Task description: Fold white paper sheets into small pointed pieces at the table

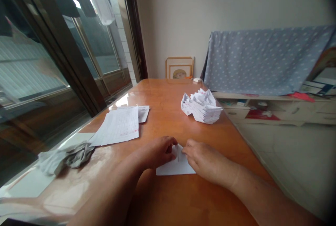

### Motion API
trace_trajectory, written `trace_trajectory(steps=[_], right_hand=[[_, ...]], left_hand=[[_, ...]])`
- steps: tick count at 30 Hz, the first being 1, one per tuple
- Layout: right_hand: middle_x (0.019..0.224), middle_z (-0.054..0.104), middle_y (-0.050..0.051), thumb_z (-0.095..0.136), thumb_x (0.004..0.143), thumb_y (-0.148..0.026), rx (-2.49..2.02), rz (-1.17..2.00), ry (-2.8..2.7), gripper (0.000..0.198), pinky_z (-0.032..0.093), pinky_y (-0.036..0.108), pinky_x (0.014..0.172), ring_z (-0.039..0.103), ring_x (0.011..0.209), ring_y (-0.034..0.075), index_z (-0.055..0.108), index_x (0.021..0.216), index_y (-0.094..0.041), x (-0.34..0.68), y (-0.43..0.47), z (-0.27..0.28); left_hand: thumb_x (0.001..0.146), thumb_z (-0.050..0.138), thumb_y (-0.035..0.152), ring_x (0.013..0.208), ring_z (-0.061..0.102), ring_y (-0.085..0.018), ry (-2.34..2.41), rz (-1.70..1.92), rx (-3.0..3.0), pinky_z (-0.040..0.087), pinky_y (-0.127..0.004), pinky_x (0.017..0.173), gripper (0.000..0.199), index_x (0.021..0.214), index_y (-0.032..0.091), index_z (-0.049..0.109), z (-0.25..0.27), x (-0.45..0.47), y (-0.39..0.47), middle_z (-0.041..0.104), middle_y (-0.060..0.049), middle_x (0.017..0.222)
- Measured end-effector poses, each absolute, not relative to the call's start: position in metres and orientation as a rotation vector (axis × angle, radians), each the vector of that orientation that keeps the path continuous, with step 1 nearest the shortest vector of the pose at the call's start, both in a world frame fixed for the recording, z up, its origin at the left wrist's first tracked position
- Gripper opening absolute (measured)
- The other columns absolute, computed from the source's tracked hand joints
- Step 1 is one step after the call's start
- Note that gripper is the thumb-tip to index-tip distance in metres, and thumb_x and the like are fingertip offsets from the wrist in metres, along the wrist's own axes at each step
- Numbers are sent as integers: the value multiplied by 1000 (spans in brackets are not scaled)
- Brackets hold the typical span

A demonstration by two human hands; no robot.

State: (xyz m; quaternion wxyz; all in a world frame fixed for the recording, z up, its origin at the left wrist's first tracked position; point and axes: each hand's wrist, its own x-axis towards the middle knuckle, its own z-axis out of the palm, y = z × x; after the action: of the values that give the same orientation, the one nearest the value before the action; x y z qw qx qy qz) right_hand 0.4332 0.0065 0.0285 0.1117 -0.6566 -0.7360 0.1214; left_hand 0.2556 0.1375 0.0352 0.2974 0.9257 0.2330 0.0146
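A folded white sheet of paper (pixel 175 168) lies on the table in front of me, its upper part narrowing to a point with a crease down the middle. My left hand (pixel 162 150) rests on its left side, fingers curled and closed on the paper near the crease. On the opposite edge my right hand (pixel 201 157) is closed too, its fingertips gripping the sloping right side. My fingers hide parts of both slanted edges. Farther back on the right sits a stack of folded paper pieces (pixel 203 108) with pointed flaps.
Written paper sheets (pixel 118 126) lie on the left of the wooden table (pixel 162 93). Nearer to me is a crumpled grey cloth (pixel 78 154). A small white box (pixel 197 80) stands at the far edge. A framed picture (pixel 180 67) leans against the wall.
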Motion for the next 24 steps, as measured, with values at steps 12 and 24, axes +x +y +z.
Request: trace_trajectory(steps=[12, 24], right_hand=[[106, 59, 9, 51, 96, -22, -1937, 406, -2085, 24, 43, 29, 80, 60, 91, 19, 68, 112, -18, 432, 17, 20], [95, 72, 14, 49, 95, -25, -2221, 239, -2287, 29, 46, 33, 71, 68, 83, 26, 75, 99, -14, 428, -12, 58]], left_hand=[[75, 60, 17, 82, 61, -19, 540, 37, 2520, 47, -28, 74, 39, 113, 22, 67, 35, 257, 139, 65, -4, 94], [77, 57, 18, 79, 61, -18, 555, -1, 2538, 47, -28, 72, 43, 117, 27, 68, 41, 257, 137, 63, -4, 95]])
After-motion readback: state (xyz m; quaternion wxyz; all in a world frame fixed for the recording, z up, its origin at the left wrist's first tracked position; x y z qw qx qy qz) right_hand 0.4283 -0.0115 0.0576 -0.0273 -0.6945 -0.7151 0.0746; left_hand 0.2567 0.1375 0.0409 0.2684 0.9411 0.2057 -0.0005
